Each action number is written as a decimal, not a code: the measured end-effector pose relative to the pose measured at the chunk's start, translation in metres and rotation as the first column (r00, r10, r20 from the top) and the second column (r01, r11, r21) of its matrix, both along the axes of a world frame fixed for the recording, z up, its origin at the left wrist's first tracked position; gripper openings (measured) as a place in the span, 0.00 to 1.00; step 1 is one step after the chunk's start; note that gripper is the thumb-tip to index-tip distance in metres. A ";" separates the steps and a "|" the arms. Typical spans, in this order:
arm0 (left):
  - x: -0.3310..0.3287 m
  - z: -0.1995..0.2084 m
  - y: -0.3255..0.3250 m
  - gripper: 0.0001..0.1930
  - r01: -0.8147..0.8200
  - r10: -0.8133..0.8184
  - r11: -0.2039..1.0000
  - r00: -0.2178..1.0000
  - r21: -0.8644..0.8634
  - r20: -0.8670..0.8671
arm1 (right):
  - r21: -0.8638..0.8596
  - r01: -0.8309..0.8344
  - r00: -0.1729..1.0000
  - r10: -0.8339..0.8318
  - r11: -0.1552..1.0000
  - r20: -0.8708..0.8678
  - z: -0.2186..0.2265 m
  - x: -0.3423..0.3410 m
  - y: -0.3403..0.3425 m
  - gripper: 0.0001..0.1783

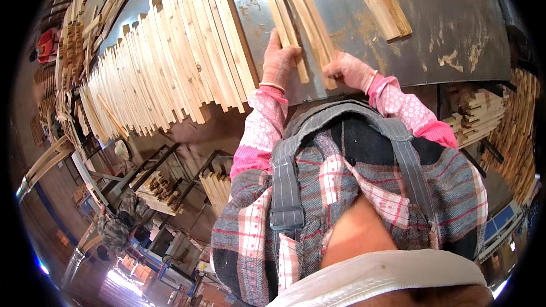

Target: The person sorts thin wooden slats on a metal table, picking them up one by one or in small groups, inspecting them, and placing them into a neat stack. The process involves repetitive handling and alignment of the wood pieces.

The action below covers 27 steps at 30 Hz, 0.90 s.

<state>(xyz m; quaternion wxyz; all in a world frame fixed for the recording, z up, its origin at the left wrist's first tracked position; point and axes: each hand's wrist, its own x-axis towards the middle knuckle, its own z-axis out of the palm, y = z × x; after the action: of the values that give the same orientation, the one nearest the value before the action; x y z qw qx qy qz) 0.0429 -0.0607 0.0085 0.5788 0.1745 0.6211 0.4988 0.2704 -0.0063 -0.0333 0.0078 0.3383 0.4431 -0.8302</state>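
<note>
My left hand [278, 63], in a pale pinkish work glove, is closed around a narrow wooden strip [281, 12], its thumb lying over the wood. My right hand [350, 71], gloved alike, grips the near end of a second wooden strip [309, 18] from its right side. The two strips lie side by side, a gap between their near ends, running away from me over the metal tabletop [455, 20]. To the left, a long row of wooden strips [170, 51] lies edge to edge. A wider wooden board [378, 3] rests apart on the right.
More lumber [71, 51] is piled at the far left. Beneath the table's right side sit stacked wood pieces [478, 113]. Metal racks [153, 165] holding wood stand below left, near a person in camouflage clothing [122, 224]. The tabletop's near edge passes just before my body.
</note>
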 end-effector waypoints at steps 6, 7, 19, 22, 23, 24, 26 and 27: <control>0.017 0.001 0.048 0.61 -0.059 -0.397 0.879 0.459 -0.473 -0.795 | 0.470 -0.585 0.770 0.270 0.661 0.579 0.082 -0.051 0.001 0.39; 0.020 0.000 0.057 0.64 -0.044 -0.416 0.873 0.452 -0.485 -0.789 | 0.466 -0.646 0.736 0.331 0.605 0.591 0.085 -0.047 0.008 0.39; -0.004 0.008 0.079 0.56 0.107 -0.529 0.833 0.442 -0.542 -0.725 | 0.667 -0.498 0.376 -0.555 0.555 0.742 0.013 0.116 0.185 0.52; 0.007 -0.012 0.068 0.57 -0.001 -0.501 0.838 0.395 -0.545 -0.770 | 0.688 -0.467 0.478 -0.496 0.556 0.725 0.023 0.084 0.173 0.52; 0.012 -0.021 0.069 0.57 -0.052 -0.474 0.855 0.330 -0.517 -0.817 | 0.697 -0.449 0.472 -0.514 0.560 0.717 0.025 0.082 0.172 0.51; 0.020 -0.022 0.074 0.59 -0.076 -0.484 0.846 0.302 -0.527 -0.821 | 0.715 -0.434 0.492 -0.521 0.548 0.698 0.024 0.086 0.176 0.45; 0.030 -0.011 0.080 0.62 -0.080 -0.502 0.831 0.317 -0.550 -0.805 | 0.686 -0.435 0.498 -0.479 0.583 0.723 0.022 0.093 0.186 0.38; 0.032 0.001 0.083 0.63 -0.069 -0.506 0.824 0.360 -0.563 -0.784 | 0.637 -0.453 0.491 -0.422 0.623 0.762 0.020 0.094 0.190 0.35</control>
<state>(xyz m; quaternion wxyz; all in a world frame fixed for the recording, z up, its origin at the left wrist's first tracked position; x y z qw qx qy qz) 0.0750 0.0225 0.0096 0.2273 0.3452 0.9092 0.0509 0.3643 0.1839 -0.0128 0.0911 0.6699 0.6906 -0.2571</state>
